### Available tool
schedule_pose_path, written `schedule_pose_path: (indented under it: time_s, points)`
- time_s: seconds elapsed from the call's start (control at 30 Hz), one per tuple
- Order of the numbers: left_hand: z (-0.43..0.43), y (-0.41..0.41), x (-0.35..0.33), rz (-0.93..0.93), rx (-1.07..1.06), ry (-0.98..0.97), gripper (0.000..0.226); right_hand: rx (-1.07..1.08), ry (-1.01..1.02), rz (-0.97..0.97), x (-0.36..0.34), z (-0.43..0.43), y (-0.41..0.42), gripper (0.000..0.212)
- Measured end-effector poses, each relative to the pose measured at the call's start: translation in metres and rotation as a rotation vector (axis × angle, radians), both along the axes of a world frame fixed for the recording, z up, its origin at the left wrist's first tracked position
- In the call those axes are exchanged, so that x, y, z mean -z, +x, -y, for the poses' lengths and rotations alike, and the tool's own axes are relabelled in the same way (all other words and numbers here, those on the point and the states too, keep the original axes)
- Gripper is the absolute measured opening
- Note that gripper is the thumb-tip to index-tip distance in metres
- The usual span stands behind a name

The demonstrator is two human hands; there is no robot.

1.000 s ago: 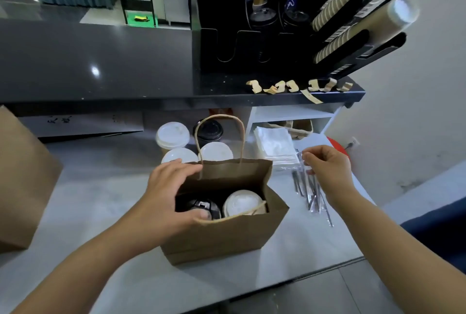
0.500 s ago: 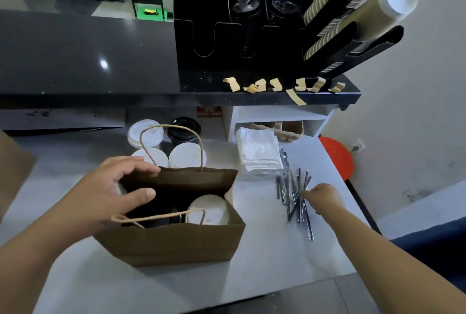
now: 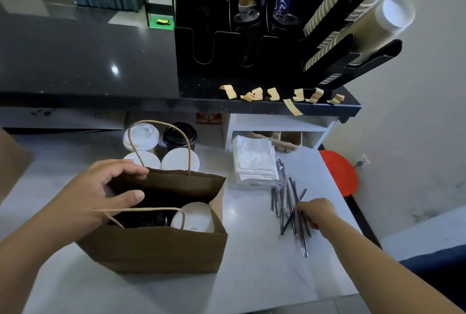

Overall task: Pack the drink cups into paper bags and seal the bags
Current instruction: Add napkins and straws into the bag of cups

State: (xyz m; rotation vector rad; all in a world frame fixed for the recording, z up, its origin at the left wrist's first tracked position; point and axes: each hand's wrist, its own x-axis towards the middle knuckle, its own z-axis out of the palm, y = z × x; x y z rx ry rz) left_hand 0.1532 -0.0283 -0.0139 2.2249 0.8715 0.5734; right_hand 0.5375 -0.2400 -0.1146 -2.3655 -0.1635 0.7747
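The paper bag [image 3: 156, 245] stands open on the near left of the tabletop [image 3: 252, 276] with two cups inside: a white-lidded cup [image 3: 195, 218] at its right and a dark-lidded cup [image 3: 145, 220] beside it. Four more cups [image 3: 161, 147] wait just beyond the bag.

To do this step well, pinch one or two straws [image 3: 290, 207] from the loose pile without scattering the rest, and keep the bag mouth spread.

The left hand [image 3: 93, 195] has a loose, half-open grip on the bag's far left rim, thumb inside. The right hand [image 3: 317, 214] rests curled on the straws; whether its grip has closed on one I cannot tell.
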Motion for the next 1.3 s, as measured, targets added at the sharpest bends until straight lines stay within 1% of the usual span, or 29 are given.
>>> schedule_pose_path:
  time_s: [0.13, 0.23, 0.3, 0.37, 0.4, 0.47, 0.5, 0.6, 0.67, 0.73, 0.83, 0.87, 0.97, 1.0, 1.03, 1.13, 1.2, 1.3]
  points:
    - [0.003, 0.001, -0.001, 0.010, -0.004, 0.009, 0.040, -0.033, 0.127, -0.043, -0.015, -0.002, -0.002, 0.021]
    - [0.006, 0.001, -0.005, 0.022, -0.020, 0.009, 0.050, -0.066, 0.289, -0.120, -0.036, -0.013, -0.011, 0.023]
    - [0.007, -0.001, -0.008, 0.039, -0.017, 0.002, 0.052, -0.108, 0.392, -0.165, -0.052, -0.025, -0.021, 0.021]
    - [0.007, -0.005, -0.010, 0.042, -0.021, 0.002, 0.047, -0.179, 0.476, -0.196, -0.073, -0.038, -0.034, 0.012]
    - [0.007, -0.008, -0.011, 0.050, -0.032, -0.006, 0.043, -0.216, 0.526, -0.220, -0.085, -0.044, -0.042, 0.011]
    - [0.004, -0.013, -0.013, 0.048, -0.051, -0.041, 0.040, -0.300, 0.630, -0.270, -0.110, -0.054, -0.060, 0.022]
    - [0.003, -0.016, -0.014, 0.033, -0.050, -0.046, 0.040, -0.347, 0.686, -0.286, -0.124, -0.059, -0.069, 0.024]
    - [-0.001, -0.023, -0.016, -0.033, -0.027, -0.047, 0.043, -0.484, 0.856, -0.338, -0.165, -0.071, -0.103, 0.016]
    - [-0.003, -0.026, -0.016, -0.061, -0.007, -0.061, 0.044, -0.611, 0.901, -0.346, -0.186, -0.077, -0.129, 0.015]
    - [-0.005, -0.029, -0.017, -0.059, 0.022, -0.070, 0.045, -0.729, 0.860, -0.263, -0.196, -0.086, -0.157, 0.015]
    - [-0.007, -0.029, -0.016, -0.050, 0.065, -0.061, 0.048, -0.835, 0.673, -0.086, -0.188, -0.099, -0.191, 0.012]
    - [-0.008, -0.030, -0.016, -0.044, 0.079, -0.058, 0.048, -0.874, 0.591, 0.001, -0.182, -0.103, -0.201, 0.012]
    - [-0.012, -0.031, -0.014, -0.039, 0.122, -0.037, 0.048, -1.078, 0.294, 0.389, -0.163, -0.115, -0.216, 0.016]
    - [-0.013, -0.031, -0.013, -0.045, 0.134, -0.034, 0.047, -1.129, 0.200, 0.491, -0.158, -0.118, -0.219, 0.018]
    - [-0.014, -0.032, -0.013, -0.052, 0.142, -0.036, 0.046, -1.152, 0.127, 0.547, -0.154, -0.122, -0.222, 0.019]
    - [-0.015, -0.033, -0.012, -0.058, 0.152, -0.042, 0.046, -1.135, 0.013, 0.555, -0.144, -0.130, -0.227, 0.021]
    - [-0.016, -0.034, -0.012, -0.064, 0.173, -0.046, 0.046, -1.125, 0.009, 0.533, -0.141, -0.134, -0.229, 0.023]
    - [-0.017, -0.035, -0.012, -0.075, 0.196, -0.032, 0.045, -1.152, 0.039, 0.524, -0.141, -0.133, -0.228, 0.020]
